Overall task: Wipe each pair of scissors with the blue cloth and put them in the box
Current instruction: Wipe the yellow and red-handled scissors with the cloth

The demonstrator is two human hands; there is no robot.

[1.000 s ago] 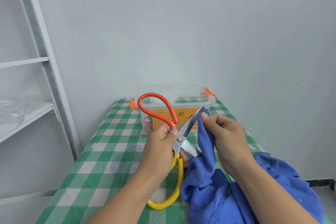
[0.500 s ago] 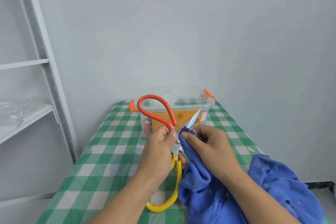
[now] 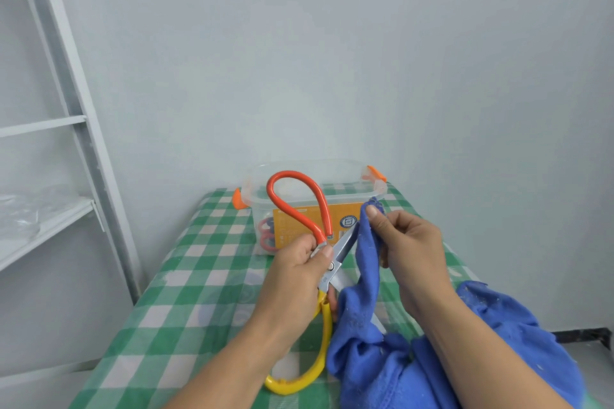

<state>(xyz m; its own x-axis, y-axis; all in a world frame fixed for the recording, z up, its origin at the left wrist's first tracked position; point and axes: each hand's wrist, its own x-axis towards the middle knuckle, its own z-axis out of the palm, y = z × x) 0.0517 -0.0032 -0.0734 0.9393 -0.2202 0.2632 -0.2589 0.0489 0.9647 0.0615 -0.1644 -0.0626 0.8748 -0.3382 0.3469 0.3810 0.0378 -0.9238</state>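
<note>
Wiping scissors [image 3: 344, 246] blade with blue cloth [image 3: 368, 279] pinched in right hand [image 3: 412, 252]; gripping pivot in curled fingers of left hand [image 3: 295, 276]. Next, likely: wiping lower blade, then into box [image 3: 309, 167].

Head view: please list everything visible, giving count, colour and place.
Orange-and-yellow-handled steel scissors: one, held above the table, blades apart.
Blue fabric cloth: one, heaped near right, one fold lifted over the upper blade.
Clear plastic box with orange latches: one, at the table's far end.
Red loop handles: count unclear, inside the box, seen through its wall.
Green-and-white checked tablecloth: one, covering the table.
White metal shelf rack: one, far left.
Left hand: grips the scissors near the pivot.
Right hand: pinches the cloth at the blade tip.
</note>
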